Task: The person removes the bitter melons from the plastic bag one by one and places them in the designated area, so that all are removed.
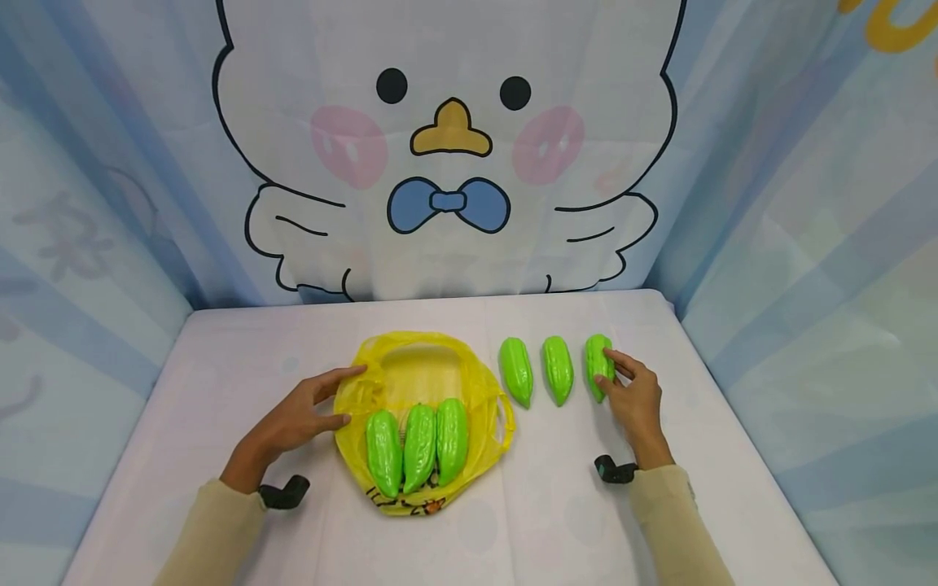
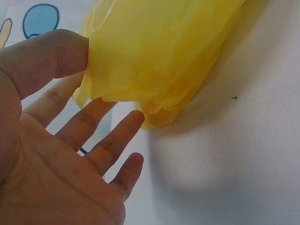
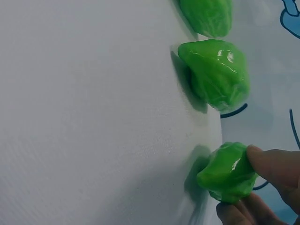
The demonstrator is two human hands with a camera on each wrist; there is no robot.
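A yellow plastic bag [image 1: 421, 370] lies on the table, its mouth spread wide. Three glossy green bitter melons [image 1: 419, 448] lie side by side on it, near its lower edge. At the bag's left edge is my left hand [image 1: 296, 417], its thumb and fingers [image 2: 119, 136] extended and touching the plastic [image 2: 154, 51]. Thumb and forefinger stand apart in the head view. To the right of the bag, my right hand [image 1: 636, 399] pinches a bitter melon [image 1: 597, 366] between thumb and fingers. Whether that melon touches the table I cannot tell. Two others, a left one [image 1: 516, 372] and a middle one [image 1: 558, 370], lie beside it.
A white cloth covers the table [image 1: 557, 521]. Behind it hangs a curtain with a cartoon bird [image 1: 450, 260], and striped blue curtains [image 1: 799, 268] enclose both sides. A yellow bag handle [image 1: 506, 423] sticks out toward the loose melons.
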